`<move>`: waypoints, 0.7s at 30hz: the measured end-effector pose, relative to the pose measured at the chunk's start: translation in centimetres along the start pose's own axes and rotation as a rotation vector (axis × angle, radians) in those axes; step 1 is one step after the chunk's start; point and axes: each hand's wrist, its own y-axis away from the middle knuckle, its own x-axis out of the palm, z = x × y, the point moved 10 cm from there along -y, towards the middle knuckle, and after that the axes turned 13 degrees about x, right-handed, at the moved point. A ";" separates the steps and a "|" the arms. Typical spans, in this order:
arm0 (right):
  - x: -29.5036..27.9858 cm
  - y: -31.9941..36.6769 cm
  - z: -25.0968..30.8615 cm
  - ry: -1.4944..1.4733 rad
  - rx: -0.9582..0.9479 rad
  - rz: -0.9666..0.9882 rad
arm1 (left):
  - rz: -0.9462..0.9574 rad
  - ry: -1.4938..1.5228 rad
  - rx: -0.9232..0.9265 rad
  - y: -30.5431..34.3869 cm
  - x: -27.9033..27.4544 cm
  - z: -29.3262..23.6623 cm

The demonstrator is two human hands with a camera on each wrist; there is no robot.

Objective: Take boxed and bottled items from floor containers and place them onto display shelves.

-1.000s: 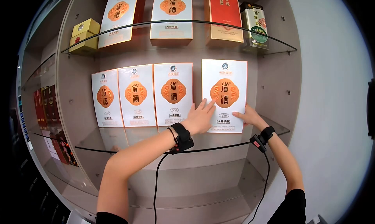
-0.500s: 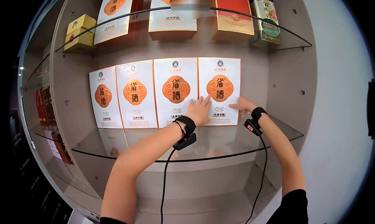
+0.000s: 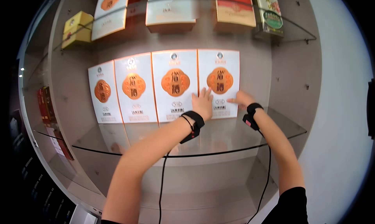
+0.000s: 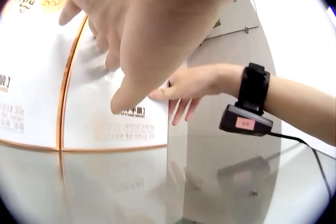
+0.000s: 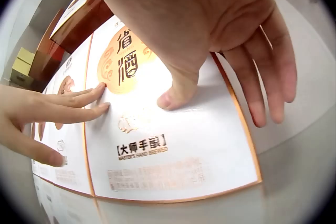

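Note:
Four matching white boxes with orange emblems and copper-coloured edges stand side by side on a glass shelf (image 3: pixel 230 140). The rightmost box (image 3: pixel 230 61) is against its neighbour, the third box (image 3: pixel 162 60), and a thin copper-edged seam shows between them. My left hand (image 3: pixel 202 106) lies over that seam with fingers spread and straight, fingertips at the two front faces. At the right edge of the rightmost box is my right hand (image 3: pixel 243 99). Its thumb (image 5: pixel 176 95) touches the front face, while its other fingers (image 5: pixel 281 71) extend straight along the right side.
Overhead, another glass shelf carries yellow boxes (image 3: pixel 78 32), two more white boxes (image 3: pixel 170 11), a red and gold box (image 3: pixel 234 13) and a green-labelled box (image 3: pixel 269 15). The cabinet's right side wall (image 3: pixel 295 63) stands beyond my right hand. Cables (image 3: pixel 161 189) hang from both wrist cameras.
The rightmost box has moved left, closing the gap to the third box. Both hands stay at it, the right hand's fingers now straighter along its side. The head view has tilted down.

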 end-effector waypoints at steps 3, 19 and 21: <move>-0.1 -0.3 -0.2 0.072 0.023 -0.050 | 0.082 0.060 0.025 0.0 0.3 0.7; -8.0 24.5 6.6 -0.486 -0.581 -0.064 | -0.449 0.850 0.200 27.6 -11.0 0.0; -5.9 31.5 5.9 -0.633 -0.620 0.104 | -0.260 0.844 0.288 34.8 -8.9 -5.1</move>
